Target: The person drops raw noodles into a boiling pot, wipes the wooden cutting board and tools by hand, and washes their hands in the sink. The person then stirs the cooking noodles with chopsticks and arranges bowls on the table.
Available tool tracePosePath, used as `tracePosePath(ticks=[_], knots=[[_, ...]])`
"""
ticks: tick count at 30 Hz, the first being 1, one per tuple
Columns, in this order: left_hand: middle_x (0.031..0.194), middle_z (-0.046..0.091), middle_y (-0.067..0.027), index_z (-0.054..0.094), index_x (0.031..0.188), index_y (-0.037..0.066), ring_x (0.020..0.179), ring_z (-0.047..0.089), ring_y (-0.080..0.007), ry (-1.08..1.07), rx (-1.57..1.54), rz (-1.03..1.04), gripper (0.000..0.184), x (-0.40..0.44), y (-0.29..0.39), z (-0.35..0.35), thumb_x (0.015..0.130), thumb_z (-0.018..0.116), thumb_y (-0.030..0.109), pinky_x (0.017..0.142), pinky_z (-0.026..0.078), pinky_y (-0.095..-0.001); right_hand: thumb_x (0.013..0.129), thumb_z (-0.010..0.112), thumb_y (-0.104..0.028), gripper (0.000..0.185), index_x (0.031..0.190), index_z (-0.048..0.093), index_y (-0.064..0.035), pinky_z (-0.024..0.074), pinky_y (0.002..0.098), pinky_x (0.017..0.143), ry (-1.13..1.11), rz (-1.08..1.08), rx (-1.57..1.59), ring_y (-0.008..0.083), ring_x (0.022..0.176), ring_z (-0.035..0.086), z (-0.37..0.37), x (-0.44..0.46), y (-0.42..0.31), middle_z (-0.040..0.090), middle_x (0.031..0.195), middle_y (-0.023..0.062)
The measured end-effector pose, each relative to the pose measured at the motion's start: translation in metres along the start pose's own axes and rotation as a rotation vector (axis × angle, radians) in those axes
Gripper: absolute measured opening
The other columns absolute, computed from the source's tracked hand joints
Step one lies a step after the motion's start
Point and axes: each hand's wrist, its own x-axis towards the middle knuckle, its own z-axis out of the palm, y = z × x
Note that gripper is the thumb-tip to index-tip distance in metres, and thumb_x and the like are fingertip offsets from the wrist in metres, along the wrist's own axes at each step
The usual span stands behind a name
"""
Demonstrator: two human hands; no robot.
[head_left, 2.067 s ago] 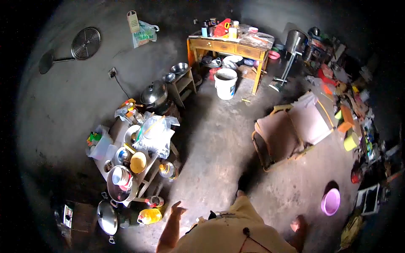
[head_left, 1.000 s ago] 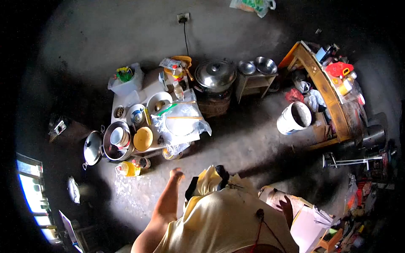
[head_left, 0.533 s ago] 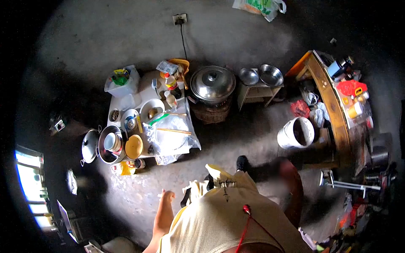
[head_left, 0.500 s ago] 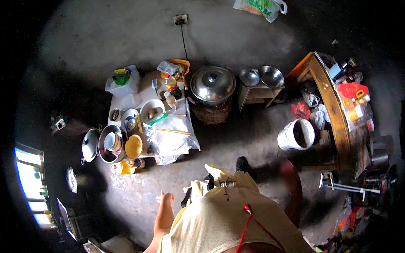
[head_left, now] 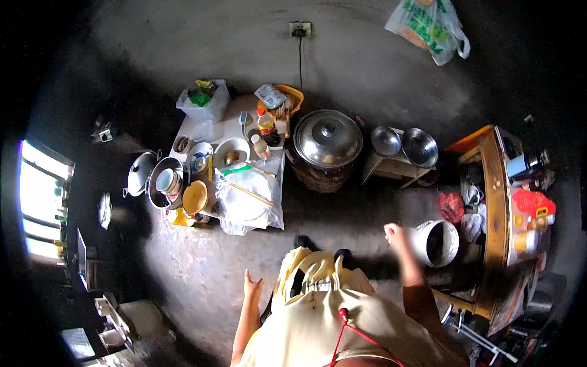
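Note:
My left hand (head_left: 252, 287) hangs beside my cream apron (head_left: 318, 315), its fingers apart and nothing in it. Out in front on the other side is my right hand (head_left: 396, 235), fingers curled in, with nothing visible in them. It appears just left of the white bucket (head_left: 422, 243); whether it touches the rim I cannot tell. Further ahead a large lidded steel pot (head_left: 328, 139) stands on a dark round base. Left of that, a low white table (head_left: 235, 110) carries bowls, bottles and a clear plastic bag (head_left: 244, 211) with chopsticks (head_left: 252, 196) on top.
Two steel basins (head_left: 419, 148) sit on a small stand beside the pot. A wooden table (head_left: 493, 214) with bottles and a red bag runs along the right. At the left edge of the low table stand a wok lid (head_left: 142, 173) and a large metal pan (head_left: 160, 199).
The view has shifted, so the room's things sit differently in it. My right hand, a blur before, has swung forward and left of the bucket. My left hand stays low with its fingers apart.

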Motion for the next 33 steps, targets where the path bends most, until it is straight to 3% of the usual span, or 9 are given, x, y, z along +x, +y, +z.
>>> tracePosePath(ticks=[1,2,3,7,14,18,20,28,33], knots=[[0.087,0.06,-0.012,0.044,0.119,0.001,0.08,0.058,-0.0189,0.005,-0.006,-0.01,0.055,-0.003,0.01,-0.002,0.07,0.067,0.01,0.07,0.047,-0.031,0.083,0.055,-0.02,0.018,0.091,0.058,-0.005,0.0389,0.0242,0.048,-0.037,0.057,0.071,0.0073,0.052,0.046,-0.003,0.011,-0.051,0.055,0.064,0.0006],[0.081,0.06,-0.0102,0.049,0.111,0.0,0.073,0.059,-0.0178,-0.151,-0.187,-0.161,0.043,-0.011,0.03,-0.01,0.072,0.065,0.008,0.065,0.047,-0.029,0.082,0.056,-0.018,0.017,0.092,0.059,-0.0041,0.0429,0.0256,0.054,0.03,-0.321,0.035,0.0107,0.058,0.052,0.022,0.06,-0.011,0.058,0.067,0.0037],[0.074,0.061,-0.0085,0.055,0.103,-0.002,0.065,0.06,-0.0167,-0.306,-0.368,-0.31,0.032,-0.017,0.048,-0.018,0.073,0.064,0.007,0.06,0.048,-0.0271,0.08,0.059,-0.016,0.018,0.092,0.058,-0.0025,0.0457,0.0277,0.06,0.098,-0.358,-0.036,0.0152,0.064,0.056,0.024,0.071,-0.047,0.06,0.071,0.0072],[0.066,0.06,-0.0065,0.061,0.082,-0.001,0.047,0.055,-0.0143,-0.323,-0.131,-0.457,0.011,-0.007,0.053,-0.022,0.071,0.063,0.003,0.043,0.045,-0.0264,0.075,0.065,-0.018,0.028,0.097,0.057,-0.0016,0.0469,0.0314,0.067,0.018,-0.22,-0.131,0.0197,0.074,0.059,0.045,0.145,-0.138,0.061,0.082,0.0129],[0.063,0.058,-0.0061,0.058,0.081,-0.002,0.047,0.055,-0.0152,-0.214,-0.322,-0.493,0.019,0.04,0.041,-0.024,0.063,0.063,-0.001,0.047,0.046,-0.0262,0.07,0.066,-0.017,0.046,0.11,0.049,-0.0003,0.0409,0.0402,0.086,-0.017,-0.167,-0.288,0.0339,0.102,0.05,0.072,0.244,-0.259,0.051,0.112,0.0214],[0.08,0.06,-0.0087,0.05,0.111,0.005,0.068,0.058,-0.0162,0.127,-0.13,-0.361,0.048,0.057,0.006,-0.017,0.065,0.063,0.0,0.058,0.048,-0.028,0.072,0.066,-0.016,0.057,0.121,0.042,-0.0013,0.0358,0.0398,0.094,0.068,-0.19,-0.296,0.0372,0.111,0.043,0.1,0.288,-0.278,0.046,0.119,0.0225],[0.086,0.059,-0.0091,0.045,0.119,0.01,0.079,0.057,-0.017,0.036,-0.059,-0.427,0.053,0.063,0.022,-0.029,0.069,0.062,0.003,0.065,0.047,-0.0291,0.07,0.068,-0.017,0.063,0.125,0.04,-0.004,0.035,0.0395,0.095,0.058,-0.16,-0.43,0.0352,0.113,0.042,0.102,0.303,-0.295,0.042,0.124,0.022],[0.091,0.061,-0.0087,0.047,0.115,0.004,0.084,0.057,-0.0175,-0.037,-0.202,-0.442,0.042,0.061,0.035,-0.026,0.076,0.059,0.007,0.073,0.046,-0.0282,0.073,0.063,-0.038,0.062,0.123,0.043,-0.0071,0.0398,0.0429,0.089,-0.075,-0.108,-0.79,0.0315,0.109,0.047,0.112,0.328,-0.308,0.045,0.123,0.0172],[0.106,0.059,-0.0105,0.051,0.108,-0.001,0.098,0.055,-0.0186,-0.084,-0.121,-0.485,0.033,0.036,0.06,-0.014,0.078,0.058,0.007,0.083,0.043,-0.0274,0.066,0.066,-0.04,0.054,0.107,0.054,-0.007,0.0441,0.0414,0.081,-0.067,-0.255,-0.824,0.0311,0.094,0.057,0.11,0.334,-0.308,0.058,0.102,0.0163]])
